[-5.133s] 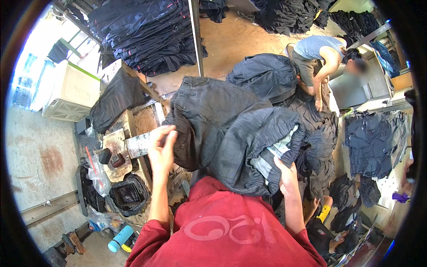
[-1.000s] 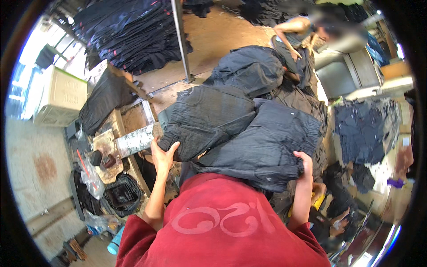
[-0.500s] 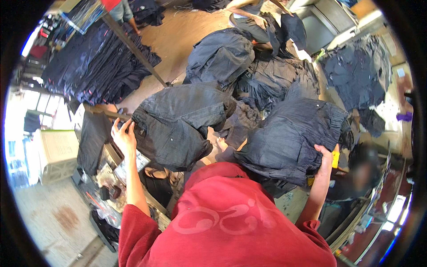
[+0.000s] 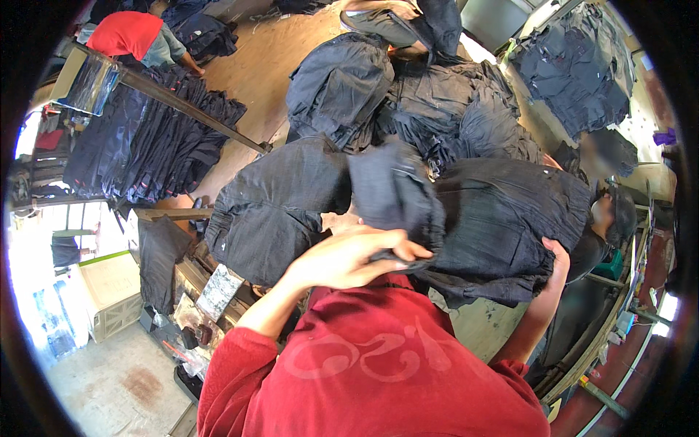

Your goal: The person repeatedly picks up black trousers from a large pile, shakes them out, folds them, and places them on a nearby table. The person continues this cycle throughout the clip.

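— Where are the hands?

— The left hand [image 4: 349, 258] sits near the middle of the view, fingers curled over a fold of the dark garment [image 4: 502, 226] and pinching its edge. The right hand [image 4: 557, 262] is out at about three o'clock, gripping the same bundle from the far side, fingers wrapped round its lower edge. Held at both ends like that, the cloth probably hangs spread between them and not in a heap.

— And the garment itself?

— Just in front of the chest, above the red sleeve [image 4: 240, 364], running from centre toward three o'clock. A second dark garment [image 4: 273, 211] lies beside it at nine o'clock, touching it, on the pile of dark clothes [image 4: 408, 95] that climbs to twelve.

— Anything you can't make out?

— Plenty. Whether these are jackets or trousers I cannot tell; folds hide the shape. The right palm is buried in cloth. At ten o'clock more dark clothing hangs on a rail [image 4: 182, 105], partly cut by the rim, and a person in a red top [image 4: 131, 33] is half out of view at eleven.
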Demonstrator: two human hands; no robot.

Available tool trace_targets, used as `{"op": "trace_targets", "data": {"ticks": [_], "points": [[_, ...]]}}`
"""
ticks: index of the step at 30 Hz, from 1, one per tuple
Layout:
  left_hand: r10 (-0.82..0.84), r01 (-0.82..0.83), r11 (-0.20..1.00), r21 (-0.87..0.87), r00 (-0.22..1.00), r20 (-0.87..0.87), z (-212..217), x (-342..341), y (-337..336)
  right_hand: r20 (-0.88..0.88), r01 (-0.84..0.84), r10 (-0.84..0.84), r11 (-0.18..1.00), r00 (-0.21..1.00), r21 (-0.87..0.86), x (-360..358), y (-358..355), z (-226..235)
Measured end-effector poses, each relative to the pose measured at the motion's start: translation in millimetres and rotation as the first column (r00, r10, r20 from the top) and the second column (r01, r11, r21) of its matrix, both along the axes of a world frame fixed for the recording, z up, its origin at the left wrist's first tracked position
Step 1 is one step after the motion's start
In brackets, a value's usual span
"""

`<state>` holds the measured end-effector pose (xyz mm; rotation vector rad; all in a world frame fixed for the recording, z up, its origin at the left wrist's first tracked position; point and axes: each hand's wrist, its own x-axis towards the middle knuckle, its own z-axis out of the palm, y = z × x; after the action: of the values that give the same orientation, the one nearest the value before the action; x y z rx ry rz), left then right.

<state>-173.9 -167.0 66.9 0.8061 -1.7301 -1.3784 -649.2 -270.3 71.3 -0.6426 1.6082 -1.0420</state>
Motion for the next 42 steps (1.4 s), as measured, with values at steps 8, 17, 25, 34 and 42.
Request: {"op": "trace_targets", "data": {"ticks": [8,17,25,34,42], "points": [[0.105,-0.249,0.954,0.165,0.797,0.594,-178.3,-92.1,-75.6,-0.296,0.108,-0.141,0.986,0.945,-0.126,-20.4,8.7,-2.2],[-0.128,-0.012,0.975,0.223,0.788,0.603,-297.2,-108.2,-116.8,-0.102,0.219,-0.223,0.975,0.97,-0.046,-25.6,4.0,-19.9],[0.403,-0.17,0.913,-0.37,0.506,0.763,-310.4,-79.4,-248.8,-0.189,0.275,-0.247,0.952,0.95,0.136,-33.4,8.4,-22.3],[0.818,-0.537,0.575,-0.617,0.361,0.448,-184.1,97.0,-195.0,-0.122,0.133,-0.144,0.987,0.982,-0.092,-13.2,-3.2,-20.6],[0.096,-0.955,0.073,-0.288,-0.28,0.955,-166.0,300.7,140.1,-0.11,-0.129,0.132,0.991,0.985,0.035,32.8,-39.7,-8.3]]}}
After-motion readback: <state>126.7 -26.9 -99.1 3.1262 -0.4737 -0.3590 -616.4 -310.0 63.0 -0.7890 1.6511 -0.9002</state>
